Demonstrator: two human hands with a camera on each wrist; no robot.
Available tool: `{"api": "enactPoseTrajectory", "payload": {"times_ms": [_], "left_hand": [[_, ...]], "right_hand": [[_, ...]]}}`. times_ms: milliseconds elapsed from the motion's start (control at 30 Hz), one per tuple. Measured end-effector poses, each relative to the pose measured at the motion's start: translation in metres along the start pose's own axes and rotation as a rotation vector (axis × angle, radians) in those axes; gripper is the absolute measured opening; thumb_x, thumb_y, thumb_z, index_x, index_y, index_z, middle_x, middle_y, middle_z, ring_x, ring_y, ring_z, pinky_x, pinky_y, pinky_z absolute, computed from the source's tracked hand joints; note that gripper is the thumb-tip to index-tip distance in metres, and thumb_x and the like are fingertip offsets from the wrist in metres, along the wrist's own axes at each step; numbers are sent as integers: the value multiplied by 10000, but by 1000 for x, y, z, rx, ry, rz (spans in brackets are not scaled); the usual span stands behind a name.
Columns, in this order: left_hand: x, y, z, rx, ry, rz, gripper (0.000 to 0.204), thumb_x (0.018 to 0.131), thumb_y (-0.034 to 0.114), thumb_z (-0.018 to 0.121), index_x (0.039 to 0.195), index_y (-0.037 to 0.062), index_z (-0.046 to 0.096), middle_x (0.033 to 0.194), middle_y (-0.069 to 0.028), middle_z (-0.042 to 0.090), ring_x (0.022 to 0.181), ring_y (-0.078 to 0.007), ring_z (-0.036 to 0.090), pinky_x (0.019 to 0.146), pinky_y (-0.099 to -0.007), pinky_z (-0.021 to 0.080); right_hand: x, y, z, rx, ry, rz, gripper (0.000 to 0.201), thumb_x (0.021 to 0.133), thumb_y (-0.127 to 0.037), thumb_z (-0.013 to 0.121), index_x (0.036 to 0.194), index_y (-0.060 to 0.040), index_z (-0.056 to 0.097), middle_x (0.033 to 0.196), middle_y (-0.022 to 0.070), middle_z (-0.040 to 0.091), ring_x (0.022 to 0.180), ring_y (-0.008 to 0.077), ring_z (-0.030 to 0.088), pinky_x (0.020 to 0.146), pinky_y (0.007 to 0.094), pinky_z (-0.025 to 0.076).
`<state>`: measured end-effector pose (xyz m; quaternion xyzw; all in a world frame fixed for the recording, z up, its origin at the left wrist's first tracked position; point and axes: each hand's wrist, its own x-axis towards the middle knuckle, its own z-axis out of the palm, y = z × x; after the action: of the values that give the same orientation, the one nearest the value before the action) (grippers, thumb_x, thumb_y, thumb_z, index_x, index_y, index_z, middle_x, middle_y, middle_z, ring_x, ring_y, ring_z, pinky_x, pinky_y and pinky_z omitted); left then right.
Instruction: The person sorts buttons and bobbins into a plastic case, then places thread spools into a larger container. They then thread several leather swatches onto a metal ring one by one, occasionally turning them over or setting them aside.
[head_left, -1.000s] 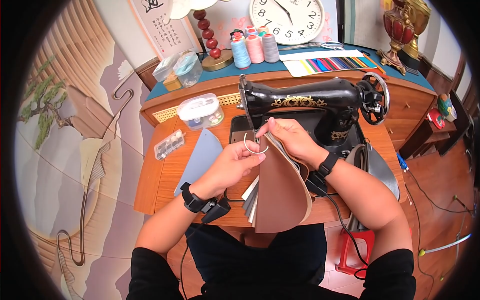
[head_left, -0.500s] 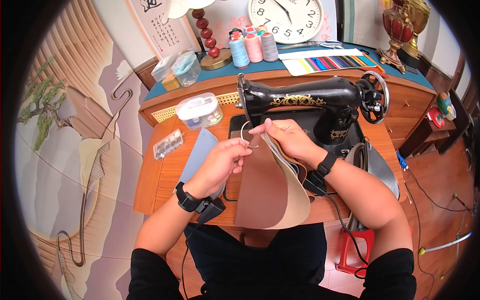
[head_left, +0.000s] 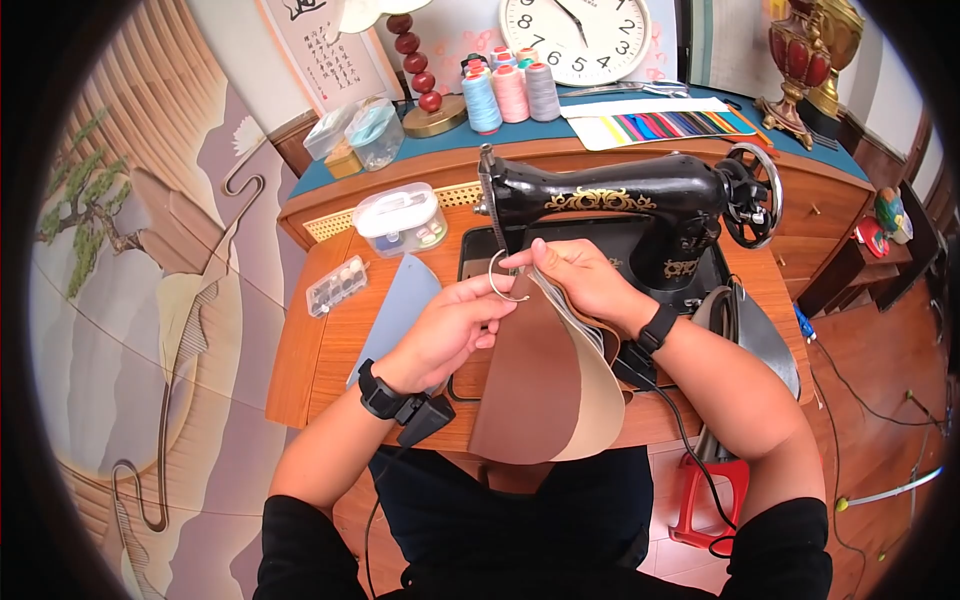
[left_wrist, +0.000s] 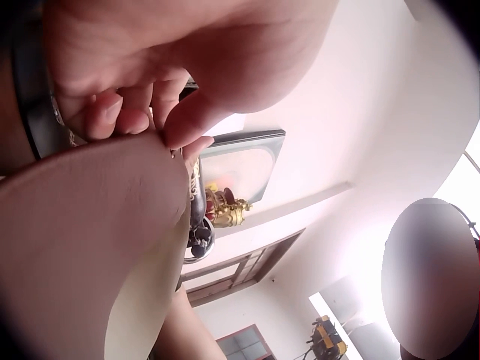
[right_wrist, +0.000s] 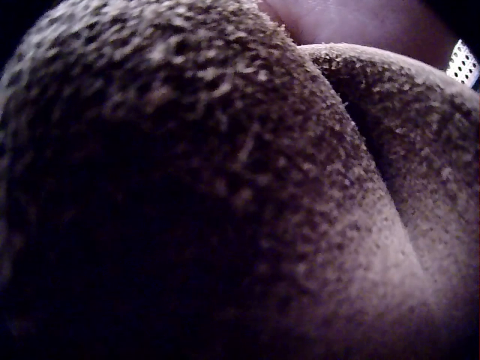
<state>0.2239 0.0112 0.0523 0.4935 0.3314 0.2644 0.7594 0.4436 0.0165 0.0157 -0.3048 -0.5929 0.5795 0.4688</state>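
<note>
In the head view my left hand (head_left: pixel 462 318) pinches a thin, pale open ring (head_left: pixel 494 272) beside the top corner of a brown leather swatch (head_left: pixel 525 385). My right hand (head_left: pixel 582 278) grips the narrow top of the swatch stack, thumb uppermost. Behind the brown piece, a beige swatch (head_left: pixel 600 395) fans out to the right. The left wrist view has the left thumb and fingertips right at the brown swatch's (left_wrist: pixel 82 232) top edge. A fuzzy swatch underside (right_wrist: pixel 225 150) fills most of the dark right wrist view.
A black sewing machine (head_left: pixel 610 190) stands just behind the hands. Left of them lie a blue-grey swatch (head_left: pixel 395 320), a clear bobbin case (head_left: pixel 338 287) and a lidded plastic box (head_left: pixel 400 222). Thread spools (head_left: pixel 510 95) stand at the back; dark swatches (head_left: pixel 755 330) lie at the right.
The brown swatch has swung left, uncovering the beige one and covering the grey and white edges that showed before. My left hand and the ring have shifted slightly left.
</note>
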Motion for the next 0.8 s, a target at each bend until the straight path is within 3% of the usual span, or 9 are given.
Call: {"api": "enactPoseTrajectory", "payload": {"times_ms": [367,467,533,567,633,800], "left_hand": [[0,3,-5,-82,-90,-5,90,1011,82,533,1073,112,592,852,65,540,706,-35,467,610,-202,361],[2,3,-6,-102,-43,-27,79,1002,85,518,1048,105,579,816,60,534,679,-43,478,604,-202,389],[6,0,-17,-173,-73,-16,85,994,88,513,1050,98,577,809,50,552,668,-52,493,606,-205,408],[7,0,-21,-244,-102,-5,93,987,91,508,1051,91,576,802,40,570,657,-61,508,607,-209,426],[5,2,-22,-251,-71,-3,102,981,95,508,1055,83,576,802,27,589,648,-68,521,606,-213,435],[1,1,-31,-262,-50,-8,118,973,102,501,1056,69,578,825,2,631,644,-79,546,611,-215,448]], "right_hand": [[-4,-10,2,-34,-61,19,494,1092,-412,455,1212,-7,711,1043,54,732,918,69,633,832,246,523],[-2,-5,2,-38,-74,9,482,1090,-399,466,1210,-1,709,1060,58,732,933,74,634,844,255,526],[4,11,3,-23,3,-91,501,1094,-421,445,1192,-13,719,818,-32,657,737,19,529,674,214,453],[2,5,3,-23,4,-91,501,1094,-421,445,1192,-13,719,818,-32,657,737,19,529,674,214,453],[-4,-9,2,-50,-42,-1,461,1088,-378,481,1173,5,722,1066,63,731,951,78,631,858,262,525],[0,-3,-2,-101,-42,12,469,1086,-397,484,1136,-4,735,963,32,713,880,66,603,790,251,507]]}}
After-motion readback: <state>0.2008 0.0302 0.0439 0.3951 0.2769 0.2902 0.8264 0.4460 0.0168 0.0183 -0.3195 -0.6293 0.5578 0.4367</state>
